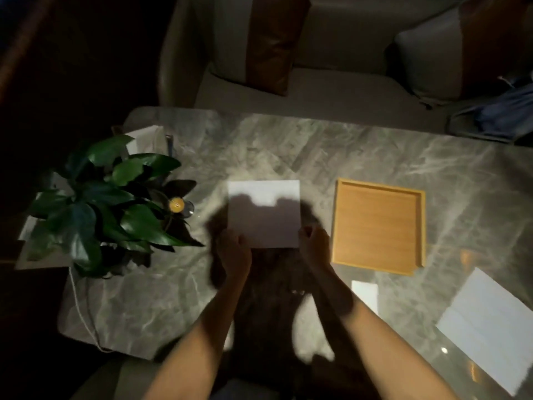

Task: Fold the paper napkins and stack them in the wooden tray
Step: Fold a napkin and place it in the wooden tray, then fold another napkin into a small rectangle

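Plainly both hands are busy with one sheet: the left hand and the right hand each curl round a near corner of the napkin, pinching it. The sheet lies flat on the marble table just left of the wooden tray, near it but apart. The risk, as I judge it, lies in the fold itself — thin paper lifted by two corners can sag or skew, so the edges meet crooked and the crease sets off-square. The hands' own shadow covers the near half of the sheet, which makes lining up harder. The tray holds nothing, so no fold is stacked yet. Right of the tray and nearer the person lie the spare napkins, and a small white slip sits just off the tray's near edge. Well left of the tray stands a potted plant — its leaves reach toward the napkin and could catch a wide sweep. Beyond the tray is a sofa.
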A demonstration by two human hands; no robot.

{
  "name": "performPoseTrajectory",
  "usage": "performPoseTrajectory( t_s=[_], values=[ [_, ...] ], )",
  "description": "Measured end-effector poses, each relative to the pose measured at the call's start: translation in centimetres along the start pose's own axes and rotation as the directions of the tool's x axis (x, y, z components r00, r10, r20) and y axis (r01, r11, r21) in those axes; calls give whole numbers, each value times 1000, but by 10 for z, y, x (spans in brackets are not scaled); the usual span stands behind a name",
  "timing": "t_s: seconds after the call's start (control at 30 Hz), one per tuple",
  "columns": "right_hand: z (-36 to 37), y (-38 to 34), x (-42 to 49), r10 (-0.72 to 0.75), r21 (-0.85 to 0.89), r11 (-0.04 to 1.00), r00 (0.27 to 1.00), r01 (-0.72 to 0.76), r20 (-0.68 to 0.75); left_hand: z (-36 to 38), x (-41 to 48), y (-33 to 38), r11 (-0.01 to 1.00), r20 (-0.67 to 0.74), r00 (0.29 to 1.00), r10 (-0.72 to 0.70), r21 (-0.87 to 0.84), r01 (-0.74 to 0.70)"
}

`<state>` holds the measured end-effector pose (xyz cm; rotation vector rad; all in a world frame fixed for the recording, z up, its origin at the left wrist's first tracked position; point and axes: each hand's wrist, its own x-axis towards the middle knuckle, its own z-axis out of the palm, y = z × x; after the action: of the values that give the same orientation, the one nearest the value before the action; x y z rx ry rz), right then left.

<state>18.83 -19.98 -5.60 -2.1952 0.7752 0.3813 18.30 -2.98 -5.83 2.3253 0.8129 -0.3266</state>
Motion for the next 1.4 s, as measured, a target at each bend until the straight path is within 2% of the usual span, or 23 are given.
performPoseTrajectory(
  t_s=[0.07,0.13,0.2,0.27,0.33,0.37,0.43,0.47,0.5,0.53,0.6,0.63,0.73,0.8,0.87,0.97,1.07,1.1,1.17,1.23,1.27,1.3,1.4],
  values=[
    [17,-13,9,75,1,997,997,-75,-17,-3,19,-2,992,62,997,-37,121,29],
    [31,-17,10,133,-80,988,991,-135,-31,-1,30,-2,976,123,984,-130,189,105],
    [43,-14,6,149,-193,970,989,-149,-18,3,35,-3,967,152,975,-164,221,129],
    [45,-11,0,171,-173,971,985,-166,12,5,37,-2,974,161,975,-150,194,118],
    [40,-7,-7,143,-28,989,989,-142,39,4,36,-1,992,162,981,-108,84,96],
    [36,-5,-12,112,33,993,993,-114,46,1,32,1,997,167,984,-63,-25,68],
    [22,-1,-24,82,84,992,993,-89,82,-11,25,9,970,167,984,67,-243,-25],
    [13,-1,-30,70,101,992,992,-81,102,-19,22,16,938,217,967,136,-343,-56],
    [3,-1,-36,53,143,988,994,-67,100,-29,18,28,901,300,935,191,-432,-45],
    [-10,-2,-41,25,213,976,998,-37,62,-44,14,43,848,425,883,199,-526,62],
    [-44,-6,-49,-68,330,940,996,83,-57,-73,3,74,716,635,718,284,-639,282],
    [-66,-11,-52,-129,363,919,988,151,-83,-88,-3,90,677,704,626,336,-643,359],
    [-142,-36,-57,-297,466,844,955,264,-2,-129,-29,138,596,771,440,460,-636,490],
    [-191,-53,-63,-356,573,778,932,258,65,-150,-53,170,598,758,393,521,-652,465],
    [-234,-60,-68,-407,678,689,911,256,70,-167,-78,197,631,749,386,538,-662,404],
    [-292,-59,-87,-548,730,574,836,371,5,-183,-117,229,660,712,458,532,-688,303],
    [-339,-46,-105,-612,779,443,784,445,-100,-185,-157,248,596,650,509,564,-747,293],
    [-352,-41,-108,-605,791,412,785,452,-134,-180,-169,252,536,630,491,602,-775,336],
    [-373,-30,-114,-525,792,397,823,464,-219,-169,-192,256,415,586,369,721,-792,448],
    [-389,-17,-117,-406,782,406,860,472,-308,-157,-216,257,371,535,277,798,-799,474],
    [-396,-8,-118,-362,774,406,863,486,-352,-151,-228,258,385,516,258,817,-821,422],
    [-404,1,-120,-330,762,410,860,501,-388,-144,-237,259,419,506,274,817,-850,321],
    [-428,27,-127,-295,729,424,843,537,-450,-130,-269,266,521,425,446,788,-846,-115]
  ],
)
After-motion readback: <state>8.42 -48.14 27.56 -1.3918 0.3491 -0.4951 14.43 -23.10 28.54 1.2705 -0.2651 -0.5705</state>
